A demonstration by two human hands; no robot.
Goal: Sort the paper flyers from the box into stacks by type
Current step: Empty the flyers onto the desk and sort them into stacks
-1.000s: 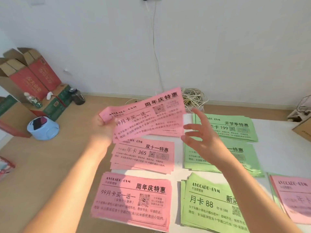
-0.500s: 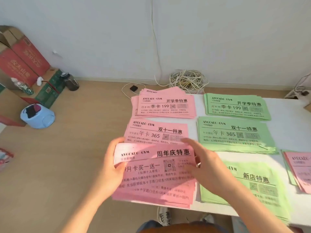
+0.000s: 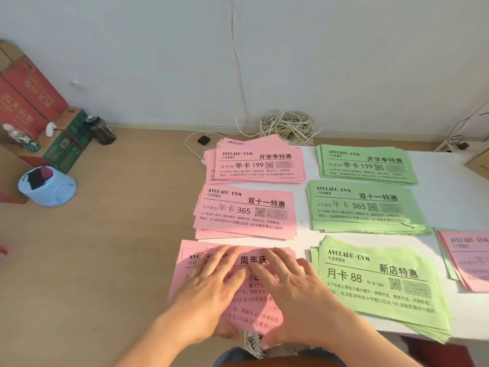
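Pressing down with straight, spread fingers point(image 3: 225, 260) of left hand point(image 3: 209, 292) and right hand point(image 3: 299, 295), gripping nothing. Pink flyer point(image 3: 254, 260), aloft a second ago, now laid on nearest pink stack point(image 3: 186, 245) at bench point(image 3: 304, 234) front-left corner. Probably one more sheet sorted.

Seven flyer stacks lie on the table point(image 3: 449, 205). Four show pink: far-left pink stack point(image 3: 258, 165), mid-left pink stack point(image 3: 246, 211), near-left pink stack point(image 3: 185, 271), and right-edge pink stack point(image 3: 468, 260). Three are green: far green stack point(image 3: 366, 165), middle green stack point(image 3: 365, 207), near green stack point(image 3: 378, 282). Two hands, left hand point(image 3: 211, 290) and right hand point(image 3: 296, 292), lie flat on the near-left one.
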